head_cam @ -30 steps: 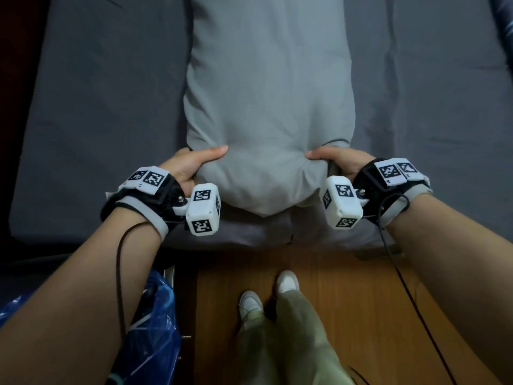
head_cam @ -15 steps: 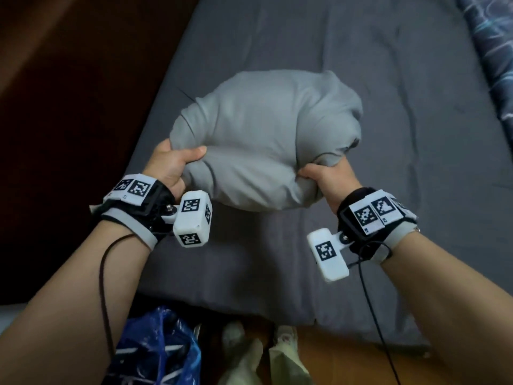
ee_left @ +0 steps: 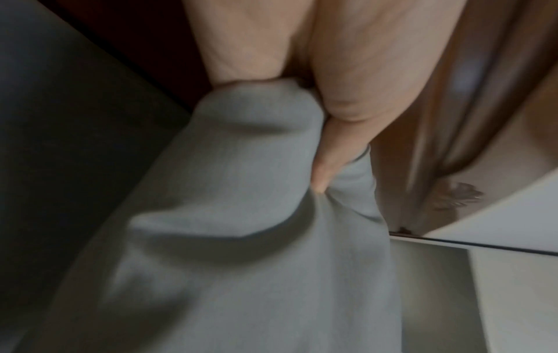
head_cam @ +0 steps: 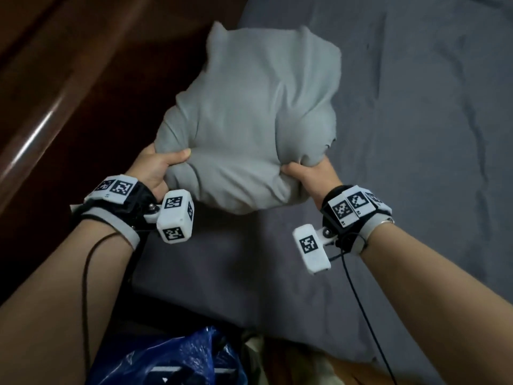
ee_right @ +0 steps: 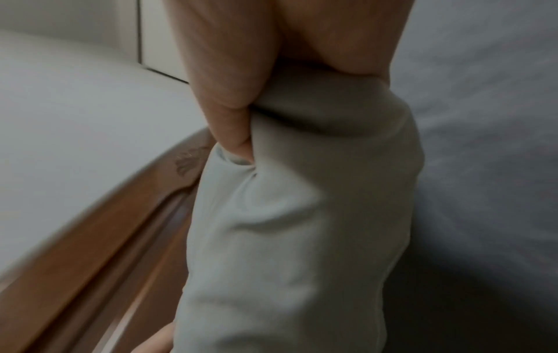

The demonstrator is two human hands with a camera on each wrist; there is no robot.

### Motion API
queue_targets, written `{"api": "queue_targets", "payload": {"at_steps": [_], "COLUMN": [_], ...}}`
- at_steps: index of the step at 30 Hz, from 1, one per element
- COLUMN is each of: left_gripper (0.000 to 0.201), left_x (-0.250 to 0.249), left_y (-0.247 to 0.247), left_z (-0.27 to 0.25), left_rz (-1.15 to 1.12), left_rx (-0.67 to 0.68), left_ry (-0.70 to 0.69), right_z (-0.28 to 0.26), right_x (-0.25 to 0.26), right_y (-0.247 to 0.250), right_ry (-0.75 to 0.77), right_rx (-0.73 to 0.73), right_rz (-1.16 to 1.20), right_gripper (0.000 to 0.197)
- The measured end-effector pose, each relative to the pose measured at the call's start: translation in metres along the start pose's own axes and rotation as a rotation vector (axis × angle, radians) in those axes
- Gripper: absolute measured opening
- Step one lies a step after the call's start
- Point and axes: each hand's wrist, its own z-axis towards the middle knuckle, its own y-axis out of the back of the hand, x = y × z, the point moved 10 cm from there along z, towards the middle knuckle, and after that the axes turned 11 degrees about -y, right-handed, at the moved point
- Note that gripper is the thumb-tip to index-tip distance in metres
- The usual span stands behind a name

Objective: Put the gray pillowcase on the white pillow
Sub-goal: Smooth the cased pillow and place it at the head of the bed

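The gray pillowcase [head_cam: 249, 115] bulges full and hangs in the air above the bed, its far corners pointing up and away from me. No white pillow fabric shows anywhere. My left hand [head_cam: 158, 168] grips the near left corner of the pillowcase [ee_left: 241, 215], thumb on top and fingers curled into the cloth. My right hand [head_cam: 308, 173] grips the near right corner, and the wrist view shows the fingers bunching the pillowcase [ee_right: 302, 215].
A dark gray bed sheet [head_cam: 416, 162] covers the mattress under and right of the pillow. The brown wooden bed frame [head_cam: 55, 93] runs along the left. A blue plastic bag [head_cam: 177, 357] lies at my feet.
The pillow lay flat on the bed a second ago. Both hands have lifted it by its near end and swung it up and leftward, so its far end now rises off the sheet.
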Motion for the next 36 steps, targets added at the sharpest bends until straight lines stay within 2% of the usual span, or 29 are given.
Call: {"api": "queue_targets", "payload": {"at_steps": [3, 6, 9, 15, 17, 19, 21, 23, 25, 28, 30, 34, 35, 36], "left_gripper": [0.051, 0.049, 0.047, 0.051, 0.060, 0.061, 0.048, 0.045, 0.046, 0.055, 0.057, 0.084, 0.083, 0.073], "left_x": [0.061, 0.109, 0.132, 0.153, 0.164, 0.167, 0.163, 0.153, 0.132, 0.109, 0.110, 0.151, 0.162, 0.170], "left_y": [0.035, 0.065, 0.075, 0.077, 0.078, 0.074, 0.066, 0.060, 0.059, 0.053, 0.047, 0.059, 0.068, 0.076], "left_z": [-0.004, -0.015, -0.027, -0.058, -0.069, -0.075, -0.076, -0.075, -0.065, -0.054, -0.056, -0.073, -0.079, -0.085], "left_rz": [0.080, 0.126, 0.082, -0.109, -0.127, -0.170, -0.203, -0.208, -0.275, -0.333, -0.215, 0.110, 0.175, 0.217], "left_rx": [-0.028, -0.057, -0.063, -0.224, -0.261, -0.251, -0.209, -0.176, -0.144, -0.073, -0.019, 0.048, 0.036, 0.028], "left_ry": [0.152, 0.284, 0.370, 0.478, 0.526, 0.521, 0.479, 0.427, 0.304, 0.198, 0.230, 0.417, 0.450, 0.467], "right_z": [0.009, 0.006, -0.003, -0.022, -0.034, -0.039, -0.040, -0.041, -0.039, -0.034, -0.033, -0.047, -0.051, -0.055], "right_x": [-0.078, -0.151, -0.186, -0.198, -0.207, -0.217, -0.221, -0.218, -0.209, -0.197, -0.199, -0.223, -0.229, -0.234], "right_y": [-0.020, -0.030, -0.033, -0.029, -0.031, -0.029, -0.027, -0.027, -0.022, -0.007, 0.006, 0.008, 0.006, 0.003], "right_ry": [-0.191, -0.361, -0.430, -0.487, -0.554, -0.589, -0.580, -0.559, -0.529, -0.485, -0.456, -0.490, -0.495, -0.493], "right_rx": [0.095, 0.215, 0.336, 0.447, 0.481, 0.448, 0.377, 0.330, 0.287, 0.220, 0.178, 0.236, 0.260, 0.282], "right_rz": [-0.027, -0.104, -0.119, -0.100, -0.115, -0.118, -0.085, -0.012, 0.068, 0.173, 0.196, 0.076, 0.029, -0.021], "right_gripper": [0.034, 0.062, 0.087, 0.067, 0.057, 0.042, 0.030, 0.038, 0.044, 0.040, 0.046, 0.086, 0.088, 0.086]}}
